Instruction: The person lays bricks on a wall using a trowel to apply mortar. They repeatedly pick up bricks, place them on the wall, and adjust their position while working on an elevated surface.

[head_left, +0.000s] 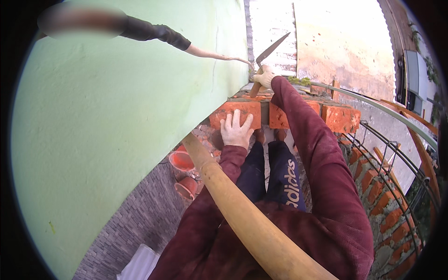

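Observation:
My left hand [235, 133], in a white glove with fingers spread, rests on an orange brick [217, 114] on a low brick wall beside the pale green wall [102, 102]. My right hand [264, 77], also gloved, grips the wooden handle of a trowel [273, 46] above the brickwork, its blade angled up and to the right. Grey mortar [264, 114] shows between the brick under my left hand and the bricks [340, 119] to the right. A bamboo pole [238, 210] slants past my left arm.
Red buckets [185, 187] and rubble stand low at the left. A cable [205, 52] stretches along the green wall. At the right are steel rebar [382, 142], wooden boards [415, 149], a long rail [392, 114] and a curved brick wall [396, 214].

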### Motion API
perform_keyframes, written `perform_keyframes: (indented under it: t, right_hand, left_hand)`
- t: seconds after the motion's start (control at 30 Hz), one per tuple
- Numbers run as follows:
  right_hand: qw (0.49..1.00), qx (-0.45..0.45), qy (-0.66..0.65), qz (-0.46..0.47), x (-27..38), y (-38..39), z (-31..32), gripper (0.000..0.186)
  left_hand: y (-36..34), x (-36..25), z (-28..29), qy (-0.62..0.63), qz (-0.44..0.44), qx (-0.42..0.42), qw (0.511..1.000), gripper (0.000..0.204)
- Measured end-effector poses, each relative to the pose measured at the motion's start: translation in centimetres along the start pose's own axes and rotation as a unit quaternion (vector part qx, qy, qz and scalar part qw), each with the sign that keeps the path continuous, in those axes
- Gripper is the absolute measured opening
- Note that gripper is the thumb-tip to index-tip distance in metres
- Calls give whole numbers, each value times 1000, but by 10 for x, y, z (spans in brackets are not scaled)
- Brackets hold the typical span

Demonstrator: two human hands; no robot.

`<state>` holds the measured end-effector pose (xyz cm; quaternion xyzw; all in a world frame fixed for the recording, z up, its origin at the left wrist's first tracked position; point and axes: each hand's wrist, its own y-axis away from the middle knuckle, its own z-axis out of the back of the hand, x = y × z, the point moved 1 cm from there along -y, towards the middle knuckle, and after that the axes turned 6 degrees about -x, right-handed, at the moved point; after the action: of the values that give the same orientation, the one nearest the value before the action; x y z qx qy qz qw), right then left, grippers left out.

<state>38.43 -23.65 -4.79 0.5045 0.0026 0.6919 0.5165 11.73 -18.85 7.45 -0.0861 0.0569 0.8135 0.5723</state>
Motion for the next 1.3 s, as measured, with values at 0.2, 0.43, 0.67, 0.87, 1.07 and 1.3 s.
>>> perform_keyframes:
  t: [0.2,0.43,0.67,0.87,1.07,1.3]
  right_hand:
    - [970,-147,-194,-3,61,-1,80,31]
    - [993,1,110,-40,-34,0,49,43]
    - [967,-111,-217,-77,38,10,94,43]
    - [997,59,38,-42,4,13,62,52]
    - [959,-129,-250,-43,25,-11,59,47]
    - [1000,4,13,-19,15,8,10,47]
  left_hand:
    - [12,10,4,-16,13,1,1000,65]
    - [3,2,-1,2,-4,11,1000,64]
    - [13,8,4,-18,3,-7,1000,66]
    - [-2,8,5,-17,2,-8,1000,65]
    - [1,1,5,-2,-12,-10,1000,63]
    - [-4,-2,6,-3,-9,-2,1000,63]
